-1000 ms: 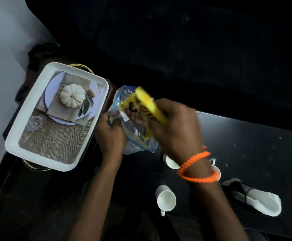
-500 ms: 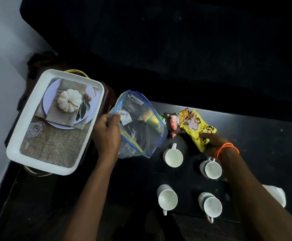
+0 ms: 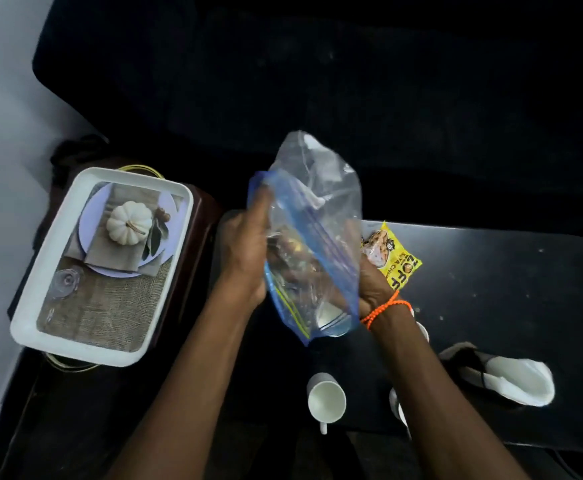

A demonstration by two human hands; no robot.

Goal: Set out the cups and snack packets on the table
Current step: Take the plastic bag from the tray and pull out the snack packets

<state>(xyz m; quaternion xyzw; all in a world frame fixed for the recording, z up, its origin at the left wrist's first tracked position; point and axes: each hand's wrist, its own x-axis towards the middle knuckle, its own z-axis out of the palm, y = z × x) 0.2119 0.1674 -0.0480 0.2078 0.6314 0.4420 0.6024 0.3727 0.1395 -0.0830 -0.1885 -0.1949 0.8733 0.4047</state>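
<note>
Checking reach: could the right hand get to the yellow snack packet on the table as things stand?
Probably yes, once freed: the right hand grips the plastic bag, and the yellow snack packet lies uncovered right beside it.

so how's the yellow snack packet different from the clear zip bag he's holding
The yellow snack packet lies flat on the black table; the zip bag is held up off it between the left hand and right hand. The packet is opaque and printed; the bag is see-through with blue edging. The packet looks smaller than the bag. Both are soft plastic pouches.
</note>
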